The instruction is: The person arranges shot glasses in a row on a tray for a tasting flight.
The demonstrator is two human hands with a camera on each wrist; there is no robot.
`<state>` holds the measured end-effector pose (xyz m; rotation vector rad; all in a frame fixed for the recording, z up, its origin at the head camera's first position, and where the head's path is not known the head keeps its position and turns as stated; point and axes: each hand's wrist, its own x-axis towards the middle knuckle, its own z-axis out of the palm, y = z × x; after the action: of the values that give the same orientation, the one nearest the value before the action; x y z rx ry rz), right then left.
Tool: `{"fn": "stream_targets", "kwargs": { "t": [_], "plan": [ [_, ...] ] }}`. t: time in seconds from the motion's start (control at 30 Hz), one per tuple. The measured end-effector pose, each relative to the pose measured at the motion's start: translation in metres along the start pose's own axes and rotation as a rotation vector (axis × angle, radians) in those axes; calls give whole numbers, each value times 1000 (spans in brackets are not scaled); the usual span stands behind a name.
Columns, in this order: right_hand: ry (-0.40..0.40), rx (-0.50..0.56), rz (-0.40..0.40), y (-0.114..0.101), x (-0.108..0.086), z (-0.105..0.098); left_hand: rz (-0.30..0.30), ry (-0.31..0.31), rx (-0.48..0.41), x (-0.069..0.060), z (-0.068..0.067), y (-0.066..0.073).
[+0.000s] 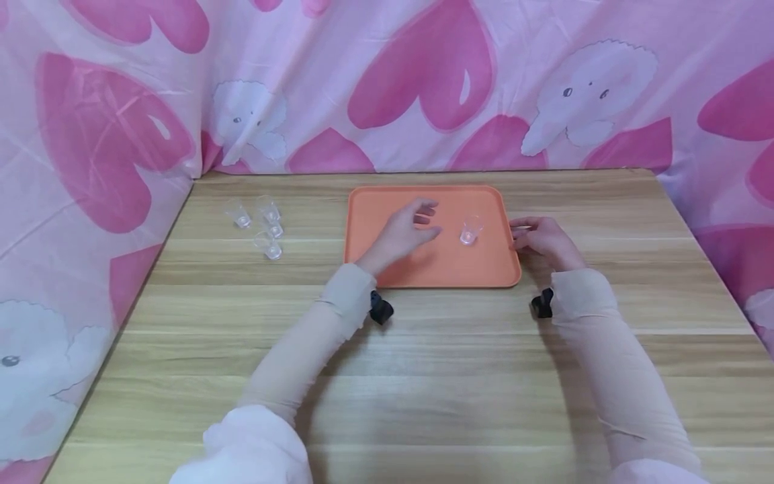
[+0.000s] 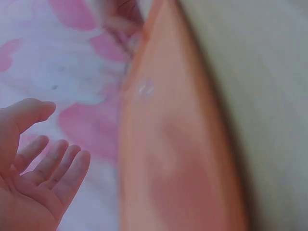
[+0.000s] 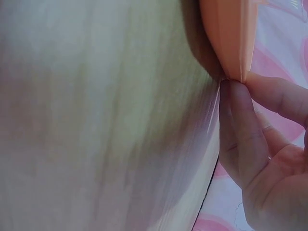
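Observation:
An orange tray (image 1: 447, 269) lies on the table, with one small clear cup (image 1: 469, 234) standing on its right half. My left hand (image 1: 404, 232) hovers over the tray's left half, fingers spread and loosely bent, holding nothing. In the left wrist view, that hand's thumb (image 2: 36, 113) is well apart from the fingers. At the tray's right edge, my right hand (image 1: 541, 238) pinches the rim between thumb and fingers. The right wrist view shows the fingertips (image 3: 240, 98) meeting the tray's edge (image 3: 233, 38). Part of the right hand's grip is hidden from the head view.
Several more small clear cups (image 1: 271, 250) stand grouped on the table's left side. The wooden table (image 1: 435, 390) meets a pink heart-patterned cloth (image 1: 326, 81) at its back and sides. A black wrist device (image 1: 380, 308) sits below the left wrist.

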<state>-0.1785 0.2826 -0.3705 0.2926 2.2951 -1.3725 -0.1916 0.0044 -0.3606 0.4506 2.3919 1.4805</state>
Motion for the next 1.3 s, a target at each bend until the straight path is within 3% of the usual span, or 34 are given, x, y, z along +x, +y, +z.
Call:
{"fn": "stream_targets", "kwargs": {
  "t": [0.33,0.6,0.77,1.03,1.3],
  "plan": [
    [0,-34,37,1,-1,-2,36,129,7,-27,-75,7],
    [8,-57,22,1,-1,0,69,244,51,-46,-121,2],
    [7,-59,25,0,0,1,61,305,70,-61,-142,-6],
    [7,-55,17,0,0,0,-25,408,158,-83,-170,-26],
    [-2,18,-16,2,2,1,-135,407,211,-105,-189,-51]
  ]
}}
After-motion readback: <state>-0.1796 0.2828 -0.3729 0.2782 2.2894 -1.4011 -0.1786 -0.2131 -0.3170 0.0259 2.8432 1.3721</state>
